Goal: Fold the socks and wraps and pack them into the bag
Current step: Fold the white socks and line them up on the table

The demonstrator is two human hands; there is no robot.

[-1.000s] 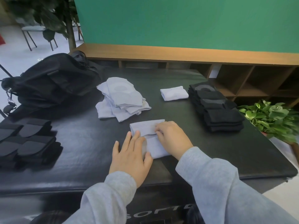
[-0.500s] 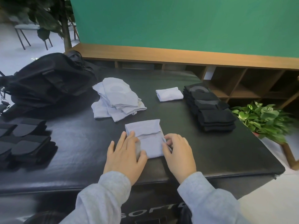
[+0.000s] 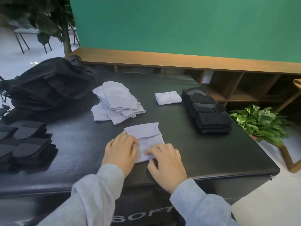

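Black padded desk, wide, carrying everything. At its far left corner, slumped black bag, mouth not readable from here. Along the left edge, black folded pieces in rows. Near the right edge, neat stack of black socks. Toward the far middle, loose heap of pale grey wraps, unfolded; between heap and black stack, one small white folded bundle, lying apart from both.

Close to the near edge, centred: pale grey sock, soft knit, top band already turned down over the body, lower part under the hands. Flat, thin, likely to spring open if released early.

Left hand flat on the sock's left side, fingers straight and together, pressing, gripping nothing. Right hand at the near right corner, fingers lightly bent, tips on the fabric; pinching or merely pressing, impossible to tell.

Probably mid-fold. Best done by keeping the left palm as anchor, lifting the near edge evenly, laying it square to the band, smoothing outward to flatten the crease before letting go.
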